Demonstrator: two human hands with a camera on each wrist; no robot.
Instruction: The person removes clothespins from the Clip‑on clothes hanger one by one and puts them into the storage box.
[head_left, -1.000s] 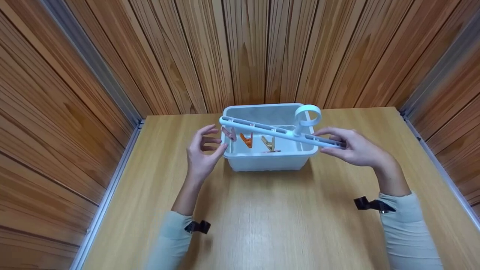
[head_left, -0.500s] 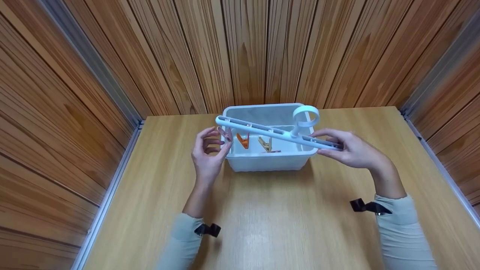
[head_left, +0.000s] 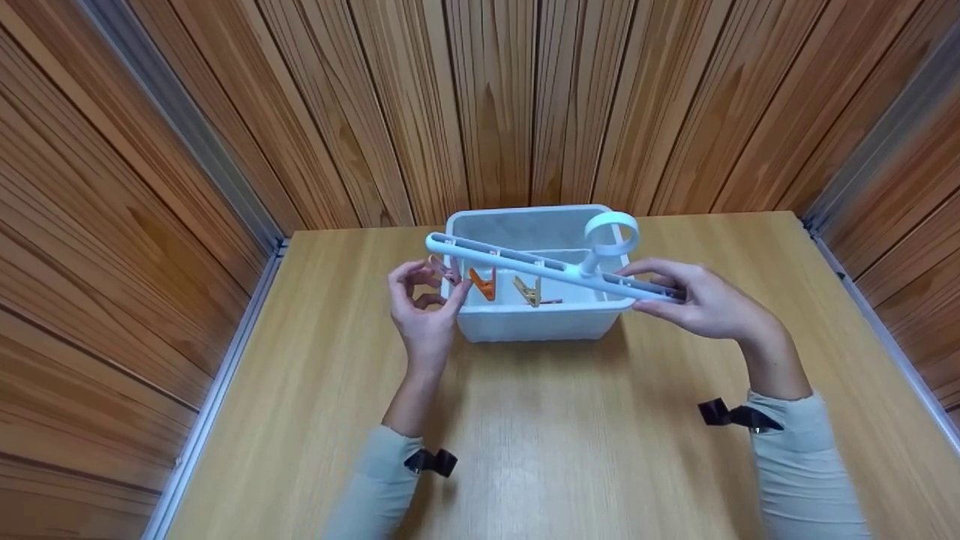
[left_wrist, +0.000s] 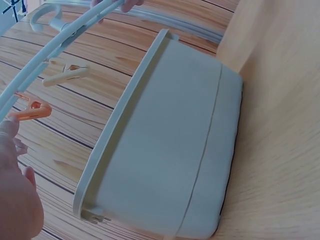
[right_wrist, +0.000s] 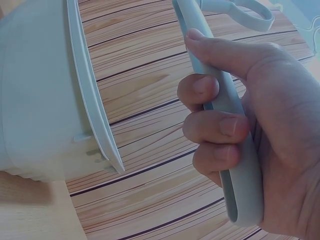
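A light-blue clip hanger (head_left: pixel 517 260) with a round hook (head_left: pixel 634 232) slants over a pale plastic bin (head_left: pixel 536 326). My right hand (head_left: pixel 701 301) grips its right end, fingers curled round the bar in the right wrist view. Beneath the bar hang a pink clothespin (head_left: pixel 442 268) at the left end, an orange clothespin (head_left: pixel 484 284) and a beige clothespin (head_left: pixel 528 291). With thumb and fingers my left hand (head_left: pixel 426 322) pinches the pink clothespin, mostly hidden by the hand in the left wrist view. The left thumb tip lies close to the orange clothespin.
The bin stands on a wooden table (head_left: pixel 555 435) near the back wood-panelled wall (head_left: pixel 495 112). A thin reddish thing (head_left: pixel 551 301) shows inside the bin, too small to tell. Panelled side walls with metal rails flank the table.
My left hand has moved right and closed in on the pink clothespin at the hanger's left end. The hanger and my right hand have shifted slightly left.
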